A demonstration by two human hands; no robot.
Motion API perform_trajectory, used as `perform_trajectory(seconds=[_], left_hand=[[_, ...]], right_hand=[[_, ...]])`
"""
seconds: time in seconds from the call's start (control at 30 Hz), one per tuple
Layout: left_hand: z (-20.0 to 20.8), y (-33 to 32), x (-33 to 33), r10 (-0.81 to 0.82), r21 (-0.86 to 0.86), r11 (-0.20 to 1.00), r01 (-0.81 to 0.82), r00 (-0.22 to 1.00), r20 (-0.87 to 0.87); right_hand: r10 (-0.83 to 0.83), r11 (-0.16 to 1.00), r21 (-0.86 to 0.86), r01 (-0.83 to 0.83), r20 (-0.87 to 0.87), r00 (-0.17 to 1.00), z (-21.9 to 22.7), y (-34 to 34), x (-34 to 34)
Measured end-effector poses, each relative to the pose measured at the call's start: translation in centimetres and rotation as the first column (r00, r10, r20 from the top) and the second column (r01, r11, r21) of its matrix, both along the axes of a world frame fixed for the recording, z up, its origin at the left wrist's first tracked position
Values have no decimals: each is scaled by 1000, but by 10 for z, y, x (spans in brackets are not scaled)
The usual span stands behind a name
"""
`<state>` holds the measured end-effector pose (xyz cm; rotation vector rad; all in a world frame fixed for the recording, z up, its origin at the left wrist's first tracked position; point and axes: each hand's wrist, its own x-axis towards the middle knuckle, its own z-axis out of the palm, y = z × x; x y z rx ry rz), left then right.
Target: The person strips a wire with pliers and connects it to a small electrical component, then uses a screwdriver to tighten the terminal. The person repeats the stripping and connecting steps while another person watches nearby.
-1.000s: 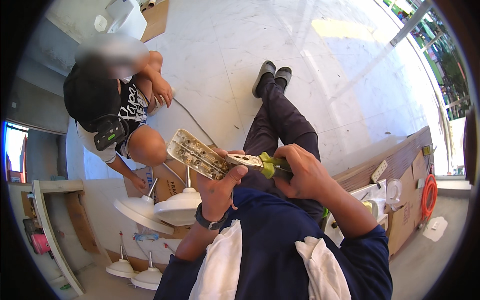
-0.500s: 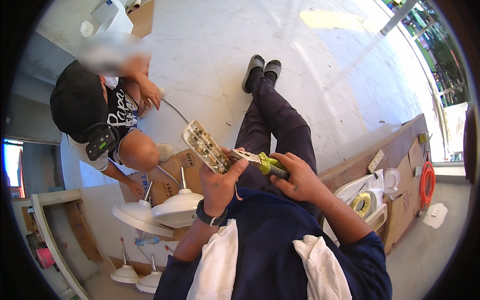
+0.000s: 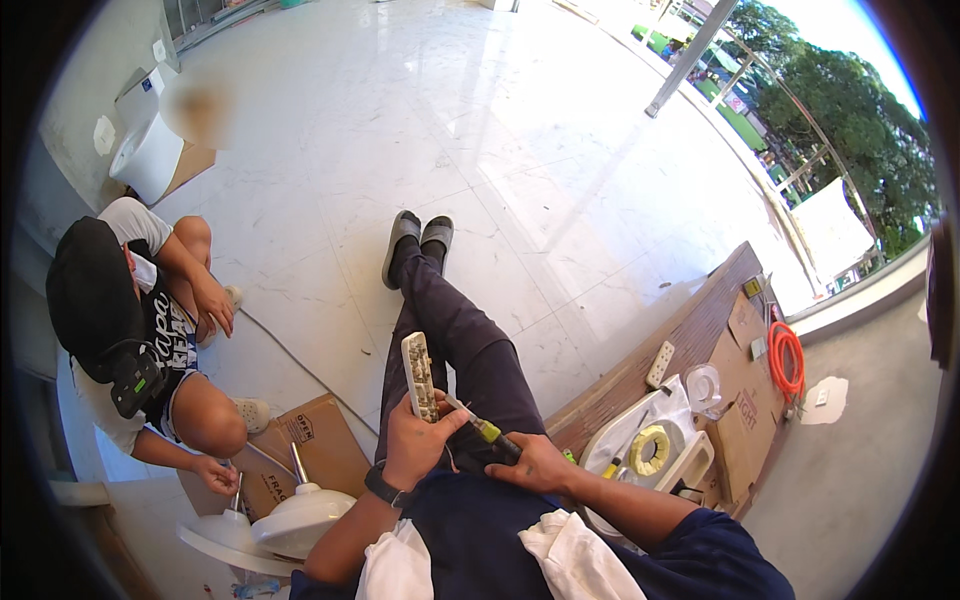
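My left hand [image 3: 418, 445] grips an opened white power strip [image 3: 418, 375], its metal contacts and wiring bared along the inside. It is held upright above my lap. In my right hand [image 3: 530, 464] is a pair of pliers [image 3: 492, 434] with green and black handles. The jaws point toward the strip's lower end, beside my left thumb; whether they touch a wire there I cannot make out. A short thin wire [image 3: 453, 460] hangs below my left hand.
A co-worker [image 3: 165, 330] crouches at the left, one hand at the stem of a white dome lamp [image 3: 303, 515]. A grey cable [image 3: 300, 365] crosses the tiled floor. On a wooden board at the right lie another power strip [image 3: 660, 364], a yellow tape roll [image 3: 650, 450] and an orange coil [image 3: 786, 362].
My view has swung up, showing more of the floor ahead. The strip now stands more upright, and the pliers' handles look closer together. Both hands keep their hold.
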<state>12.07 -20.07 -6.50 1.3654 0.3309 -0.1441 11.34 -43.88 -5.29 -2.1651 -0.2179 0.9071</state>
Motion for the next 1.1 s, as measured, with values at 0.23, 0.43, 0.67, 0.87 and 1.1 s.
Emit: perform_trajectory(seconds=[0.23, 0.43, 0.67, 0.87, 1.1], left_hand=[[-16, -10, 5, -89, 105, 990, 93, 995, -43], [-34, -12, 5, -20, 161, 986, 33, 997, -81], [-23, -9, 19, -39, 134, 990, 50, 996, -77], [11, 23, -3, -6, -85, 996, 3, 999, -43], [48, 76, -38, 287, -33, 958, -286, 957, 35]], right_hand=[[6, 1000, -1, -6, -106, 994, -34, -15, -6], [10, 998, -66, -17, -105, 994, -63, -11, -2], [-104, 986, -135, 93, -78, 992, -35, 4, 1], [16, 997, -77, -14, 24, 1000, 19, 26, 15], [144, 977, 115, -178, 258, 955, 56, 91, 40]])
